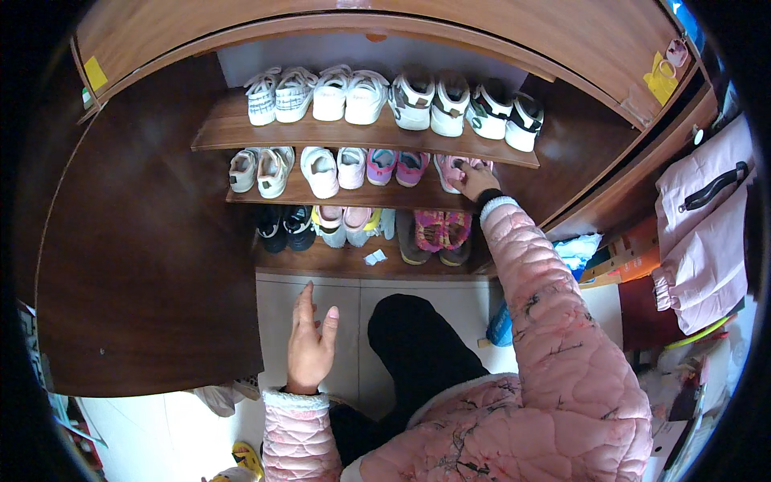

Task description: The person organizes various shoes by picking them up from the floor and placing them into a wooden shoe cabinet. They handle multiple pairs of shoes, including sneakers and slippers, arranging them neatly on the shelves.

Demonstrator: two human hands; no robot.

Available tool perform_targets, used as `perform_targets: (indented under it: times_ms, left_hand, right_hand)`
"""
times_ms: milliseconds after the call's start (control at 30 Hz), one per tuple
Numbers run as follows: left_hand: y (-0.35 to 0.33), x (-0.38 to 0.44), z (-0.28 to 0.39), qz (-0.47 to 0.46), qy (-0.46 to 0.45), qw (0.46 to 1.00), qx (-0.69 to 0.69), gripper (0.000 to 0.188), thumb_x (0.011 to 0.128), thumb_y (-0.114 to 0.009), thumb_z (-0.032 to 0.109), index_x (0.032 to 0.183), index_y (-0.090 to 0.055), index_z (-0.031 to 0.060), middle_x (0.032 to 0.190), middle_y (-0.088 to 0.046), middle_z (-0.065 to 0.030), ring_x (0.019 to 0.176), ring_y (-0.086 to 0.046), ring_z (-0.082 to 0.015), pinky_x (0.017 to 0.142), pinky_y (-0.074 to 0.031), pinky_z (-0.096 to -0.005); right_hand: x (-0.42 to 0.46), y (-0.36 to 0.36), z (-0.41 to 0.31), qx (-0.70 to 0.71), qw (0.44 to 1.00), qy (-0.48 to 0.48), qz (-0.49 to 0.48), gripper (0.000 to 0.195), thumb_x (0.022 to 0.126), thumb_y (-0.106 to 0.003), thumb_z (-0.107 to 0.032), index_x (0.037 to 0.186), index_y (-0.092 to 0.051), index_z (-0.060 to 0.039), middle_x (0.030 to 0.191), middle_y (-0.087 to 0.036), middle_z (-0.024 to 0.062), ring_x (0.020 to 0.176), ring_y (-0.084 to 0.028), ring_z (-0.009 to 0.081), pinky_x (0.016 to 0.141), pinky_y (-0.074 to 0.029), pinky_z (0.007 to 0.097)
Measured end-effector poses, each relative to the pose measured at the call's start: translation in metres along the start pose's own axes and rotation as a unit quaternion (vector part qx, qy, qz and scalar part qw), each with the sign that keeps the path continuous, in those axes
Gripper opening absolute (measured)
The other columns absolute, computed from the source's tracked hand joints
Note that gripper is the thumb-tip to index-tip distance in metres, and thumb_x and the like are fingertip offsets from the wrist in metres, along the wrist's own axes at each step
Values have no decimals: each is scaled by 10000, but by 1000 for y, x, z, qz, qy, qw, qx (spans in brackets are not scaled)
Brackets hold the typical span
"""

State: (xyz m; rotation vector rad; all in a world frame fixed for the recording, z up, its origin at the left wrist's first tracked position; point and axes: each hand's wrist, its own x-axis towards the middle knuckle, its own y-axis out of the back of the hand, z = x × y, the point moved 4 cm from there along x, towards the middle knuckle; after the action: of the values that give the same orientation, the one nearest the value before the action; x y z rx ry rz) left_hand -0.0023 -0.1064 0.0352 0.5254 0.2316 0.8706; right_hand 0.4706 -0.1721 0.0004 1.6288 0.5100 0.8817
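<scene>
My right hand (477,179) reaches to the right end of the middle shelf (373,196). Its fingers are on a pink shoe (446,172) of the pink pair there, and they partly hide both shoes. Purple-and-pink shoes (381,167) stand just left of that pair, followed by white clogs (320,172) and off-white sneakers (275,173). My left hand (311,349) hangs over the tiled floor in front of the cabinet, fingers apart and holding nothing.
Several white sneakers (365,96) line the top shelf (337,135). Below are black shoes (299,229), pink-and-grey clogs (355,226), colourful slippers (443,235) and a small white packet (374,258). A wide brown door (150,259) stands left; a pink garment (702,229) hangs right.
</scene>
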Motion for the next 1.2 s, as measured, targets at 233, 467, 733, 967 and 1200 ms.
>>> perform_targets:
  times_ms: [233, 467, 733, 967, 1200]
  left_hand:
    - [7, -3, 3, 1, 20, 999, -27, 588, 931, -516, 309, 1385, -297, 7, 1350, -384, -256, 1173, -478, -383, 907, -459, -394]
    - [13, -2, -3, 12, -7, 1000, -4, 593, 929, -519, 298, 1376, -297, -20, 1359, -369, -270, 1217, -442, -392, 942, -435, -390]
    - [14, -5, 5, 9, 6, 999, -45, 589, 928, -520, 300, 1367, -304, -30, 1366, -362, -272, 1225, -429, -400, 980, -400, -395]
    - [17, -9, 1, 34, -19, 999, -12, 577, 930, -511, 310, 1365, -315, -15, 1348, -383, -276, 1234, -410, -411, 984, -387, -405]
    - [21, -9, -2, 34, -8, 999, -2, 575, 926, -514, 331, 1347, -338, -19, 1341, -394, -272, 1236, -399, -423, 1003, -364, -410]
  right_hand:
    - [-48, 66, -110, 53, 983, 151, 86, 318, 771, -635, -210, 1064, -602, -92, 1117, -582, 117, 993, -560, 324, 826, -472, 428]
    - [-27, 135, -203, 190, 911, 286, 230, 241, 800, -596, -131, 1034, -600, -72, 1035, -609, 116, 963, -563, 309, 824, -457, 399]
    - [35, 114, -239, 146, 902, 253, 319, 355, 687, -657, -123, 1038, -612, -150, 990, -523, 87, 882, -525, 288, 719, -484, 394]
    - [31, 140, -249, 111, 900, 240, 347, 282, 707, -648, -143, 986, -624, -111, 950, -537, 90, 899, -540, 290, 752, -449, 404]
    - [-10, 122, -279, 187, 857, 381, 291, 243, 710, -587, -93, 953, -605, -97, 901, -563, 72, 872, -533, 275, 735, -420, 408]
